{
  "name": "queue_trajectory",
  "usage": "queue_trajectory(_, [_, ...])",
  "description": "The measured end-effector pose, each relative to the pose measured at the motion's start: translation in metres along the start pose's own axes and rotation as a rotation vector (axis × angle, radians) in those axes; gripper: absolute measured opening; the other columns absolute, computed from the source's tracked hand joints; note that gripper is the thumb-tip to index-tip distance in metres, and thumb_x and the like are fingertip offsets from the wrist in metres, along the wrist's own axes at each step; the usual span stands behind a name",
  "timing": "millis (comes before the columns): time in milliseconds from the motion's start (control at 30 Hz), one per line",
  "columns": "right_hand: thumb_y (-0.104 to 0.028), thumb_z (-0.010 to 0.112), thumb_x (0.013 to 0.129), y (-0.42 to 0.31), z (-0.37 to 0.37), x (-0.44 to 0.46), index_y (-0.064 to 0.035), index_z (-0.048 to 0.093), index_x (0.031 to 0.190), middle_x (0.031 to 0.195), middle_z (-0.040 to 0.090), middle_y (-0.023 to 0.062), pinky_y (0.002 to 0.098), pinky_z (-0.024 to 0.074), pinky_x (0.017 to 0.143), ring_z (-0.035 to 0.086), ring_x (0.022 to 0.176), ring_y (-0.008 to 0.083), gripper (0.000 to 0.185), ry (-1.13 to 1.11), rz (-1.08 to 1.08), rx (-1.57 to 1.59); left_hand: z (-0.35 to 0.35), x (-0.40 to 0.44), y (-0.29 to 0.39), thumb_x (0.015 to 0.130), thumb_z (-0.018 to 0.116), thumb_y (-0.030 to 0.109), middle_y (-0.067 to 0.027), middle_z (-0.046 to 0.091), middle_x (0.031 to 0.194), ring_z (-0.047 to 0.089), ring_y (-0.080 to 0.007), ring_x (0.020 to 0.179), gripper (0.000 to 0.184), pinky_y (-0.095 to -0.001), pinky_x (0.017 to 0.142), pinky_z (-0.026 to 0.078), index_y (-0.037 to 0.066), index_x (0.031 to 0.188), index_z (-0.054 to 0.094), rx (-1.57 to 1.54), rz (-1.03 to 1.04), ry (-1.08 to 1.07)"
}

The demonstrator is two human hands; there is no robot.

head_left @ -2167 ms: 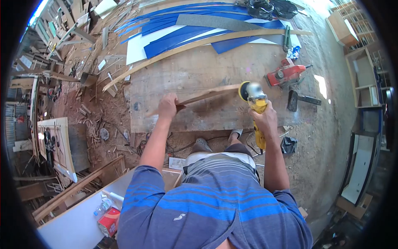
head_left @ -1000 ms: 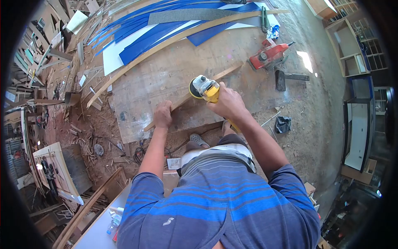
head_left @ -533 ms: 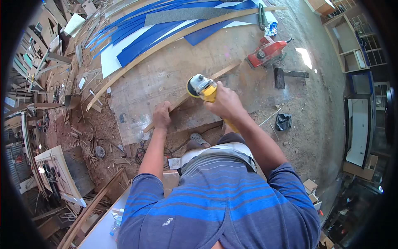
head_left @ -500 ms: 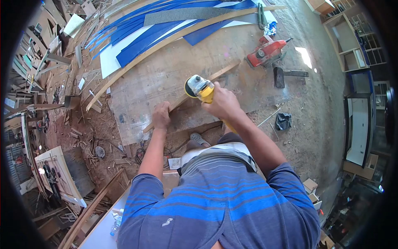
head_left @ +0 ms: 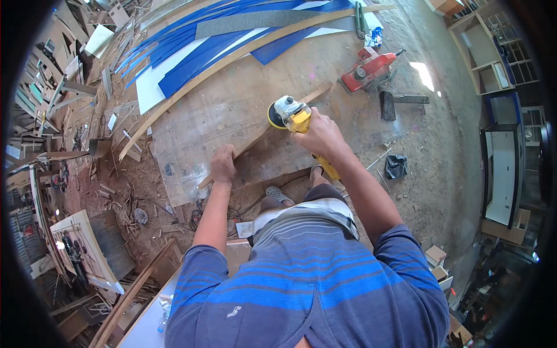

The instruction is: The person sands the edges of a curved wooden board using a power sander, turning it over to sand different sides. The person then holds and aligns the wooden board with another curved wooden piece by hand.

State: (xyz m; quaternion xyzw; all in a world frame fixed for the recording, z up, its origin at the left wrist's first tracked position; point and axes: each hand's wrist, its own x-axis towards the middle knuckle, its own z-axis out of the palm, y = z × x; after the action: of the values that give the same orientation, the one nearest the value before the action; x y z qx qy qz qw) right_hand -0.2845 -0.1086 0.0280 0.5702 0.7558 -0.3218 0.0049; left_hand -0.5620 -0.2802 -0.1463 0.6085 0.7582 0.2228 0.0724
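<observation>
My left hand (head_left: 223,164) is wrapped round a narrow wooden strip (head_left: 253,137) near its lower left end. The strip lies slantwise on the plywood work surface (head_left: 203,124). A yellow angle grinder (head_left: 299,118) is gripped in my right hand (head_left: 321,134), its round yellow-edged disc over the middle of the strip. Whether disc and wood touch is hard to tell. Up and to the right on the surface sits a red power planer (head_left: 369,70), with a dark-headed hammer (head_left: 387,106) just below it.
Blue strips (head_left: 223,49) and white sheets lie under a long curved wooden strip (head_left: 232,56) at the far side. A black plastic bag (head_left: 395,166) is on the ground at right. Wood scraps litter the left, near a leaning board (head_left: 87,249).
Over the last two seconds the grinder has moved from the strip's far right end to its middle, most recently shifting slightly right. My left hand stays on the strip. The head view has shifted.
</observation>
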Motion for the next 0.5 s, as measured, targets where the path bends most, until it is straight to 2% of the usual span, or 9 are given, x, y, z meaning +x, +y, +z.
queue_trajectory(333, [-0.040,0.075,0.080,0.012,-0.010,0.015,0.0056,0.060,0.128,0.126,0.072,0.0299,0.0486,0.0548,0.106,0.069,0.122,0.0442,0.068,-0.002,0.076,0.096,0.000,0.001,0.000,0.091,0.059,0.012,-0.0141,0.066,0.093,0.066,-0.0395,0.096,0.005,-0.0489,0.083,0.051,0.009,0.095,0.061,-0.024,0.031,0.035])
queue_trajectory(433, [-0.041,0.075,0.080,0.019,-0.012,0.023,0.0062,0.060,0.130,0.126,0.072,0.0297,0.0478,0.0548,0.106,0.069,0.123,0.0436,0.070,-0.005,0.114,0.070,0.000,0.000,-0.003,0.092,0.059,0.010,-0.0141,0.065,0.092,0.065,-0.0396,0.095,0.003,-0.0492,0.082,0.051,0.009,0.095,0.061,-0.004,0.000,-0.042])
queue_trajectory(500, [-0.043,0.078,0.080,0.028,-0.014,0.027,0.0077,0.060,0.132,0.127,0.073,0.0293,0.0477,0.0550,0.106,0.070,0.123,0.0432,0.075,0.006,0.116,0.078,0.003,0.001,-0.004,0.096,0.069,0.029,-0.0154,0.063,0.088,0.065,-0.0414,0.089,0.023,-0.0506,0.078,0.050,0.008,0.094,0.059,-0.021,0.044,0.026])
